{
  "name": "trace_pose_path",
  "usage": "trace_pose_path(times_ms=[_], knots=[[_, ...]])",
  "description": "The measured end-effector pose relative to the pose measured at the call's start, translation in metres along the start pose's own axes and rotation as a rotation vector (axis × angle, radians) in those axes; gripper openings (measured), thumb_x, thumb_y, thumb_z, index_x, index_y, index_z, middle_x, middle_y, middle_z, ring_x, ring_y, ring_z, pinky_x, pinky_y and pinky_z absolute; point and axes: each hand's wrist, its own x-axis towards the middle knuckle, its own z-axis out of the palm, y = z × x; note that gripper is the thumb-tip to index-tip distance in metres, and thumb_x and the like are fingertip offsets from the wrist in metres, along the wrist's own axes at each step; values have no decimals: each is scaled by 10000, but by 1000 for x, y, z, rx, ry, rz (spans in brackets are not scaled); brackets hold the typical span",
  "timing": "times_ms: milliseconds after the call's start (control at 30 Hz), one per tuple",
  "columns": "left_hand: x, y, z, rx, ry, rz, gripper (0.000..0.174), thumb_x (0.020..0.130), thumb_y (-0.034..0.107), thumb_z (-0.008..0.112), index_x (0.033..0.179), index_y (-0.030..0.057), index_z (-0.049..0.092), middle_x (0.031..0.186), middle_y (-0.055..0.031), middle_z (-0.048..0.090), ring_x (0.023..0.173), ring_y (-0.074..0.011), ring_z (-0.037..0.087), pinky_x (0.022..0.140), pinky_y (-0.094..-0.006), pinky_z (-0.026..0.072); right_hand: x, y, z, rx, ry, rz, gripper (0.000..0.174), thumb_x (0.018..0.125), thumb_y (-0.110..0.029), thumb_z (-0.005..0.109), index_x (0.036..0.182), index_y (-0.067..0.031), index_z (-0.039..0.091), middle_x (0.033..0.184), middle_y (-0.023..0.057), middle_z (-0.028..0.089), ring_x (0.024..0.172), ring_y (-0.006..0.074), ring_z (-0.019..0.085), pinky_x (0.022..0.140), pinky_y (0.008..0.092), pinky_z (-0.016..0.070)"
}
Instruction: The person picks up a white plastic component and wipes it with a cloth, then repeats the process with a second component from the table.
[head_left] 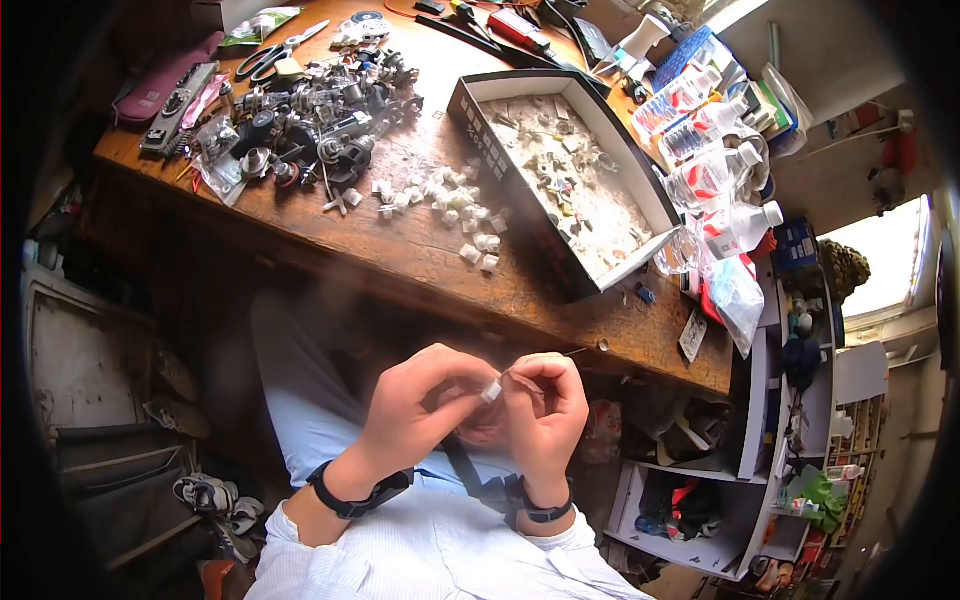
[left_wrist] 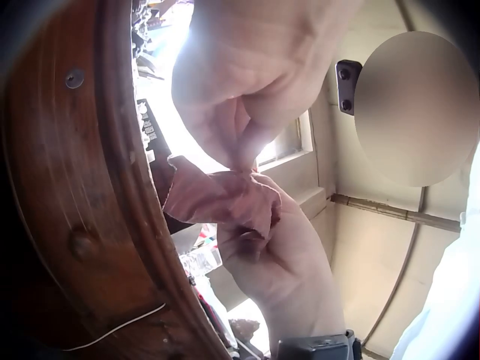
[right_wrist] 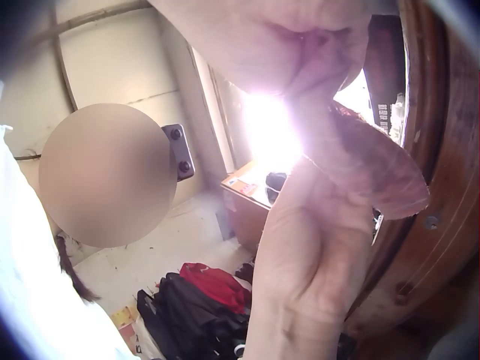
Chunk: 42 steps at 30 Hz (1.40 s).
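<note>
In the head view my left hand (head_left: 415, 400) pinches a small white plastic piece (head_left: 491, 391) between thumb and finger. My right hand (head_left: 547, 410) meets it fingertip to fingertip, its thumb and forefinger curled together over a thin pink cloth (head_left: 485, 432). From the left wrist, the pink cloth (left_wrist: 225, 202) is seen bunched at the right hand's fingers, one edge spread toward the table. The right wrist view shows the cloth (right_wrist: 390, 176) overlapping the left hand (right_wrist: 315, 247). Both hands are over the lap, in front of the table edge.
On the wooden table (head_left: 400, 235) lie a heap of loose white pieces (head_left: 450, 195) and a pile of dark mechanical parts (head_left: 310, 120). A shallow black box (head_left: 650, 250) with small scraps stands to their right, beside several plastic bottles (head_left: 735, 225). Scissors (head_left: 280, 55) lie at the back left.
</note>
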Motion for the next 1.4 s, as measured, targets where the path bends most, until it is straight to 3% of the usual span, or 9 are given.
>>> trace_pose_path(times_ms=[167, 233, 433, 567, 767, 833, 933, 1167, 1400], knots=[[-1, -5, -2, -140, -21, -47, 219, 805, -63, 684, 1004, 18, 730, 933, -82, 697, 818, -155, 660, 705, -265, 531, -2, 3, 0, 7, -23, -13, 118, 899, 34, 669, 964, 17, 571, 972, 75, 582, 835, 104, 588, 764, 216, 484], [-2, -5, -1, -342, -54, -227, 193, 845, -49, 675, 1022, -3, 736, 959, -75, 709, 837, -127, 668, 726, -239, 539, -2, 2, 1, 5, -3, -57, 115, 904, 27, 671, 965, 16, 574, 976, 75, 579, 839, 107, 582, 756, 215, 483], [-2, 3, -4, -433, -68, -451, 165, 891, -23, 657, 1036, -20, 734, 991, -66, 713, 852, -98, 667, 741, -225, 546, -2, 4, 0, -32, -25, -81, 107, 906, 24, 668, 963, 13, 578, 970, 72, 576, 830, 111, 571, 748, 214, 476], [-2, 4, -2, -486, -34, -469, 170, 892, -22, 655, 1042, -18, 735, 973, -58, 718, 859, -95, 660, 752, -226, 540, -2, 3, 2, -13, -20, -58, 107, 907, 19, 669, 964, 12, 579, 966, 71, 577, 825, 114, 569, 746, 215, 472], [-3, 1, 1, -343, 11, -323, 181, 903, -47, 630, 1057, -36, 725, 935, -69, 695, 847, -121, 656, 735, -245, 533, -3, 4, 3, -41, -29, -62, 109, 905, 19, 667, 961, 13, 574, 969, 70, 573, 845, 118, 570, 770, 221, 472], [-3, 3, 2, -34, -13, -153, 205, 893, 1, 642, 1079, 9, 731, 962, -108, 706, 840, -180, 666, 727, -282, 521, -3, 2, 4, -25, -17, -52, 111, 903, 18, 667, 963, 15, 573, 973, 73, 573, 854, 120, 572, 779, 224, 474], [-4, 7, 6, 94, 23, -52, 240, 878, 11, 649, 1106, 25, 723, 956, -124, 700, 832, -226, 668, 729, -298, 522, -4, 0, 4, -10, -2, -43, 119, 899, 24, 667, 968, 18, 570, 974, 76, 571, 853, 119, 577, 783, 225, 476], [-3, 6, 5, 172, 22, -1, 274, 851, 21, 667, 1120, 36, 713, 904, -115, 684, 809, -248, 656, 704, -320, 519, -4, 0, 4, -92, -9, -77, 109, 888, 27, 675, 959, 20, 592, 963, 76, 580, 830, 116, 595, 746, 223, 492], [-3, 5, -1, 303, -168, 104, 304, 797, -33, 687, 1098, 5, 709, 879, -127, 690, 774, -238, 660, 688, -319, 523, -4, 1, 1, -51, -3, -36, 104, 895, 30, 675, 962, 26, 596, 970, 74, 580, 806, 105, 603, 715, 214, 499]])
